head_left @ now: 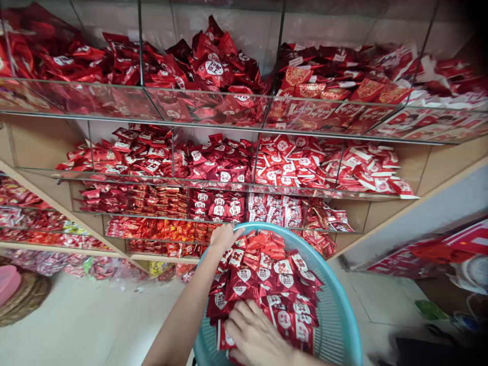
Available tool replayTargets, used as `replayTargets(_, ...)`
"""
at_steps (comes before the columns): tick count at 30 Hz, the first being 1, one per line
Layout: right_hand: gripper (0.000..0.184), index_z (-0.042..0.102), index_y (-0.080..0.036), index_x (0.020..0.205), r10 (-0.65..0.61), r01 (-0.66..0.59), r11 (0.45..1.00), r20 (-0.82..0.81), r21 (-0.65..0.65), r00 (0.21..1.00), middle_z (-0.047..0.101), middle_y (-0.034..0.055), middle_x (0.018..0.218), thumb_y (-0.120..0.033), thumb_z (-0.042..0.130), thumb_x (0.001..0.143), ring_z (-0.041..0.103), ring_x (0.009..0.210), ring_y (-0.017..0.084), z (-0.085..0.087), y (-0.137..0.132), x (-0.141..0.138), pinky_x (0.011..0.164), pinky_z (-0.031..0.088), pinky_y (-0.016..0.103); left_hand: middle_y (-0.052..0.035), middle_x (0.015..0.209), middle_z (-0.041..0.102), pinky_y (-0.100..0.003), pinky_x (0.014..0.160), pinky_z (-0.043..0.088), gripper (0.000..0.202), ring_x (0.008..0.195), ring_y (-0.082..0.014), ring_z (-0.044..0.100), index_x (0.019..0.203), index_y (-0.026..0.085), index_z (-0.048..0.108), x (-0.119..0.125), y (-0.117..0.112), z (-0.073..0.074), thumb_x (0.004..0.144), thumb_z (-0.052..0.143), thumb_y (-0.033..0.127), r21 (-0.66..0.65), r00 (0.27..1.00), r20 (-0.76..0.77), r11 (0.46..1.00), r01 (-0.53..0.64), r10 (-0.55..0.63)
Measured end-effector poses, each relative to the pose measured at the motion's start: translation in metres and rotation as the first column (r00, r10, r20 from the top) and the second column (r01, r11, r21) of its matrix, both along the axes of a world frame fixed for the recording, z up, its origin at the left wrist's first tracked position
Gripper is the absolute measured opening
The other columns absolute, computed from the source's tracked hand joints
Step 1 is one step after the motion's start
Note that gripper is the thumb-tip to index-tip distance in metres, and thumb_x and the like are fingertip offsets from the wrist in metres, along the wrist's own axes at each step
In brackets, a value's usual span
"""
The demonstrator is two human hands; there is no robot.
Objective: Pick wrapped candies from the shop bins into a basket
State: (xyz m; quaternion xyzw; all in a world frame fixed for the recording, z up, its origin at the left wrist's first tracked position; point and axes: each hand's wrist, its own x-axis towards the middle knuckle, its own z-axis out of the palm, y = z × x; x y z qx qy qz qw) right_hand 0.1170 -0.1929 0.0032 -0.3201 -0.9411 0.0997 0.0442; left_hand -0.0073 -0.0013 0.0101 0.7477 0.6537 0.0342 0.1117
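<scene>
A turquoise plastic basket (345,310) with perforated walls stands in front of me, filled with small red snack packets (267,274) printed with white labels. My left hand (223,238) is closed on its far left rim, the thumb lying along the edge. Inside the basket, my right hand (253,330) rests palm down on the nearer packets, its fingers bent and slightly apart. Some of its fingertips are hidden among the packets.
Shelves with clear dividers (173,152) and glass front edges rise just beyond the basket, loaded with red packets (213,61). Bagged goods (99,267) lie low at left. A pink basin (8,284) sits on woven baskets (28,300). Dark clutter occupies the lower right floor.
</scene>
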Motion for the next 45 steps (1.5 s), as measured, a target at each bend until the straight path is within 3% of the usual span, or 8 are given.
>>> replayTargets(4,0.042,0.053,-0.019,0.094,0.006,-0.005,1.0,-0.063,0.024,0.998,0.058,0.0044,0.096,-0.055,0.053,0.074,0.048,0.093,0.022,0.019,0.013,0.007,0.082,0.039,0.034,-0.0125,0.088,0.066,-0.035,0.071,0.045,0.07,0.085,-0.0261,0.062,0.092,0.017,0.061,-0.002,0.001,-0.003,0.076,0.016,0.068,0.008,1.0,0.012,1.0,-0.004,0.004)
replayTargets(10,0.024,0.051,-0.02,0.102,-0.246,0.32,0.922,-0.309,0.216,0.919,0.057,0.0055,0.098,-0.036,0.043,0.086,0.047,0.092,0.02,0.115,0.078,0.059,0.081,0.036,0.036,-0.0125,0.086,0.067,-0.036,0.071,0.045,0.066,0.083,-0.0266,0.063,0.088,0.018,0.061,-0.004,0.003,-0.007,0.077,0.018,0.066,0.032,0.999,0.043,0.999,-0.008,0.007)
replayTargets(14,0.02,0.053,-0.018,0.095,-0.365,0.514,0.769,-0.399,0.379,0.841,0.058,0.0063,0.093,-0.032,0.042,0.086,0.048,0.089,0.02,0.158,0.131,0.103,0.079,0.036,0.034,-0.0123,0.085,0.067,-0.036,0.07,0.046,0.066,0.082,-0.027,0.063,0.087,0.017,0.061,-0.005,0.003,-0.008,0.077,0.018,0.066,0.048,0.998,0.061,0.999,-0.002,-0.001)
replayTargets(18,0.024,0.052,-0.016,0.086,-0.593,0.668,0.513,-0.34,0.539,0.73,0.059,0.0092,0.087,-0.037,0.042,0.085,0.05,0.085,0.023,0.179,0.173,0.116,0.073,0.035,0.033,-0.0123,0.085,0.067,-0.036,0.07,0.046,0.064,0.082,-0.0274,0.063,0.087,0.018,0.061,-0.005,0.002,-0.008,0.078,0.019,0.065,0.058,0.998,0.064,0.998,0.002,-0.006)
replayTargets(20,0.028,0.051,-0.015,0.088,-0.691,0.683,0.433,-0.27,0.588,0.671,0.06,0.0112,0.085,-0.04,0.04,0.085,0.052,0.083,0.024,0.188,0.19,0.108,0.07,0.034,0.033,-0.0124,0.085,0.067,-0.037,0.07,0.046,0.062,0.082,-0.0275,0.063,0.088,0.018,0.061,-0.004,0.002,-0.008,0.078,0.02,0.064,0.055,0.998,0.066,0.998,-0.004,0.0)
replayTargets(23,0.038,0.049,-0.012,0.093,-0.76,0.674,0.395,-0.19,0.625,0.622,0.062,0.0148,0.084,-0.047,0.037,0.085,0.054,0.084,0.026,0.196,0.212,0.09,0.068,0.033,0.033,-0.0129,0.084,0.067,-0.037,0.07,0.046,0.061,0.082,-0.0278,0.063,0.087,0.017,0.061,-0.004,0.001,-0.007,0.08,0.02,0.062,0.06,0.998,0.063,0.998,-0.005,0.002)
replayTargets(30,0.036,0.05,-0.009,0.092,-0.806,0.689,0.405,-0.121,0.601,0.579,0.064,0.0176,0.081,-0.044,0.045,0.082,0.055,0.087,0.029,0.196,0.238,0.069,0.07,0.033,0.035,-0.0115,0.084,0.067,-0.036,0.069,0.046,0.063,0.081,-0.0274,0.063,0.086,0.018,0.061,-0.005,0.003,-0.01,0.079,0.019,0.064,0.082,0.999,0.043,0.997,-0.009,0.006)
replayTargets(45,0.041,0.052,-0.007,0.099,-0.851,0.783,0.405,-0.117,0.472,0.511,0.063,0.0203,0.09,-0.041,0.053,0.076,0.052,0.097,0.031,0.202,0.238,0.071,0.073,0.037,0.037,-0.0139,0.087,0.067,-0.034,0.072,0.044,0.064,0.084,-0.0262,0.062,0.093,0.017,0.061,-0.003,0.0,-0.005,0.078,0.02,0.064,0.036,0.998,0.055,0.999,-0.017,0.015)
